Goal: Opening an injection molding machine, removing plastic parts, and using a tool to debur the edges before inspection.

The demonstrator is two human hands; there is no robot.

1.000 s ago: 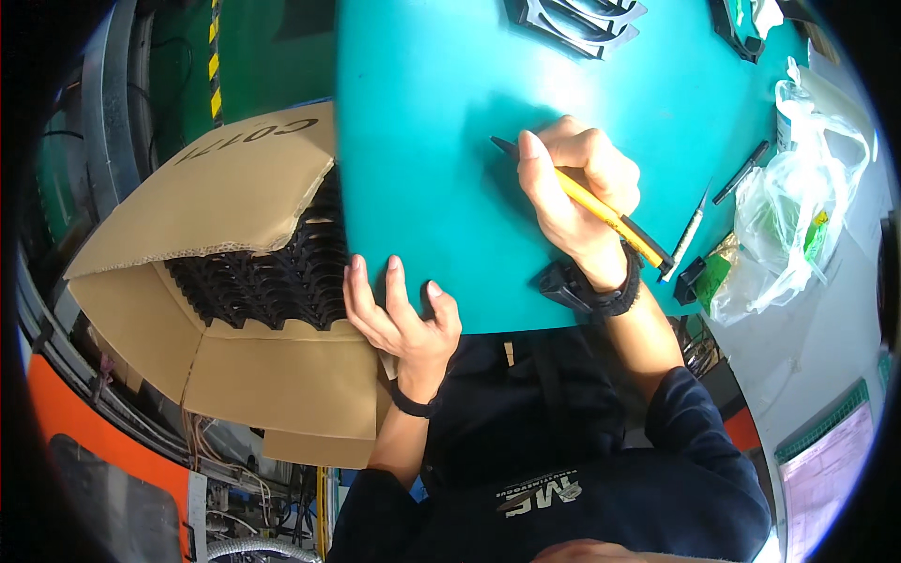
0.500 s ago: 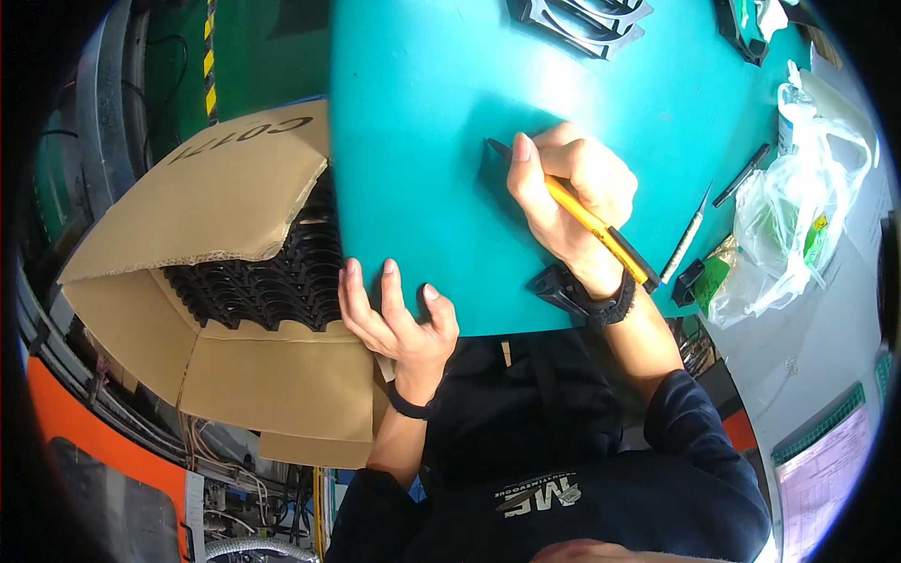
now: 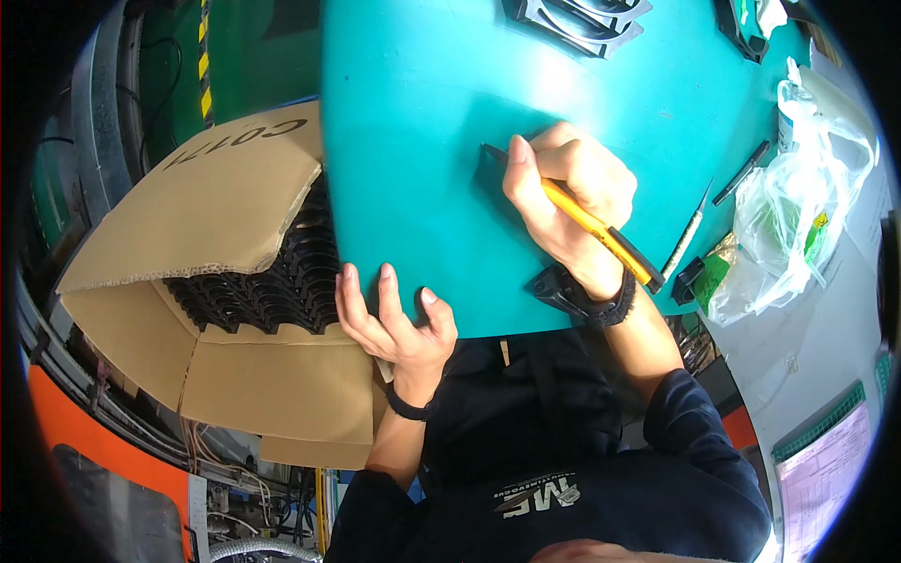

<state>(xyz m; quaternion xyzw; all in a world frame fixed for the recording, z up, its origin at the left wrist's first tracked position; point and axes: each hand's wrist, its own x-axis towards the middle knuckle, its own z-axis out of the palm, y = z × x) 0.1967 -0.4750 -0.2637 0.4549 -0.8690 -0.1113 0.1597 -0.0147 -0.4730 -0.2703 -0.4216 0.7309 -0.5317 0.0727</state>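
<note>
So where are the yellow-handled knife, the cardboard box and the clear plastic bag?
Yellow-handled utility knife (image 3: 587, 220): head view, on the yellow handle below the right hand.
Open brown cardboard box (image 3: 235, 202): head view, on its raised top flap.
Crumpled clear plastic bag (image 3: 798, 216): head view, on its bulging middle.

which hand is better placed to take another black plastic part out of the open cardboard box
Left, probably. The left hand lies open and empty beside the open cardboard box of black plastic parts. The right hand grips a yellow-handled knife on the teal mat.
</note>
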